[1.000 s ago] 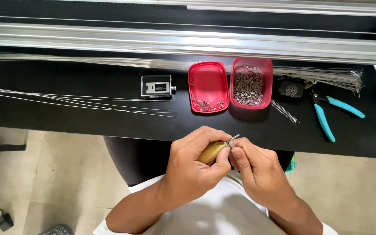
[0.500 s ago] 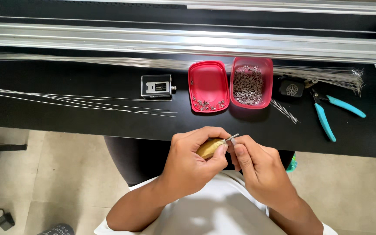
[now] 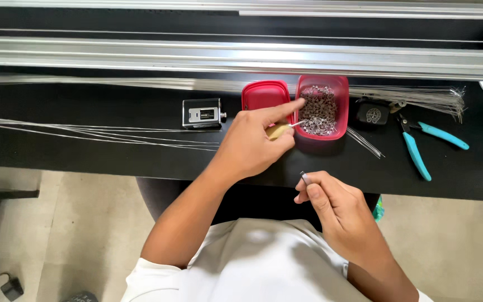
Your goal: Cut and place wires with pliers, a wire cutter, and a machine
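My left hand point(image 3: 255, 142) reaches over the black bench, gripping a small tool with a tan wooden handle point(image 3: 278, 131). Its metal tip pokes into the red tray point(image 3: 342, 89), which is full of small dark metal parts point(image 3: 318, 109). My index finger is stretched along the tool toward the tray. My right hand point(image 3: 331, 204) stays near my body at the bench's front edge, pinching a tiny metal piece point(image 3: 304, 177) between thumb and forefinger.
A red lid point(image 3: 264, 94) lies left of the tray. A small silver counter box point(image 3: 202, 113) and thin wires point(image 3: 85, 134) sit to the left. Teal cutters point(image 3: 420, 145), a black round item point(image 3: 372, 113) and a wire bundle point(image 3: 420, 96) lie to the right. Aluminium rails point(image 3: 197, 56) run behind.
My hands were together in front of my body on the tool. The left hand has now carried the tool forward to the red tray, while the right hand stayed back with a small piece.
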